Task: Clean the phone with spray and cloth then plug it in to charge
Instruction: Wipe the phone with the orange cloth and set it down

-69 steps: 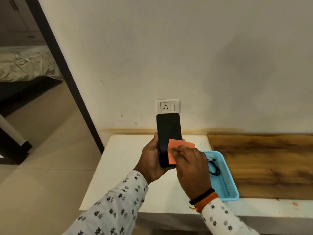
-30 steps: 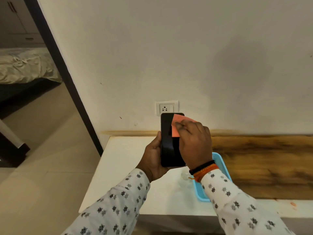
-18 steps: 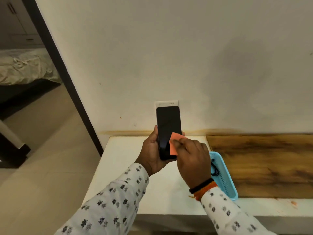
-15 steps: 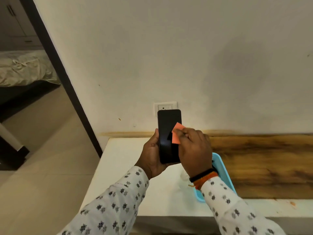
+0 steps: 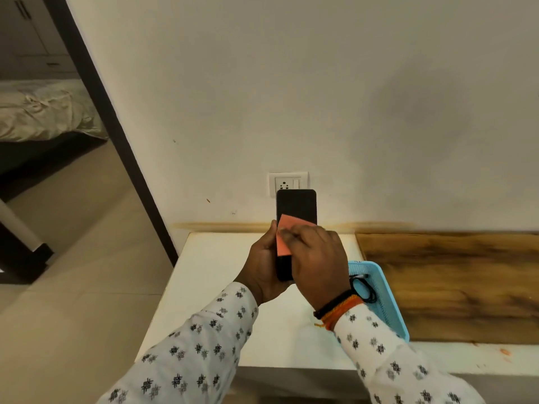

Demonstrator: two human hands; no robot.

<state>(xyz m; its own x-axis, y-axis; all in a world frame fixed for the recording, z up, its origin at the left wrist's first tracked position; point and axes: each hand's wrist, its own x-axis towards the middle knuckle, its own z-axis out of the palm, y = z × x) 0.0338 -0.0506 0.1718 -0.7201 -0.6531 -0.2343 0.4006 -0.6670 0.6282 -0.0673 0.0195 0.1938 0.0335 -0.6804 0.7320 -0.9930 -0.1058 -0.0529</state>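
Two hands over the tabletop (image 5: 210, 275) — left hand (image 5: 264, 266) grips the phone (image 5: 296, 208), right hand (image 5: 316, 258) fingers press the cloth (image 5: 284, 237) on its screen.

No text, label, brand or number can be read anywhere: the phone (image 5: 296, 207) screen is dark and blank, the wall socket (image 5: 288, 183) plate unmarked

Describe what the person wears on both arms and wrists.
Both arms wear long white sleeves printed with small dark, cross-like motifs: the left sleeve ends just below the wrist of the left hand, and the right sleeve does the same. Above the right cuff, below the right hand, sit a black band and an orange thread. No rings or watch show.
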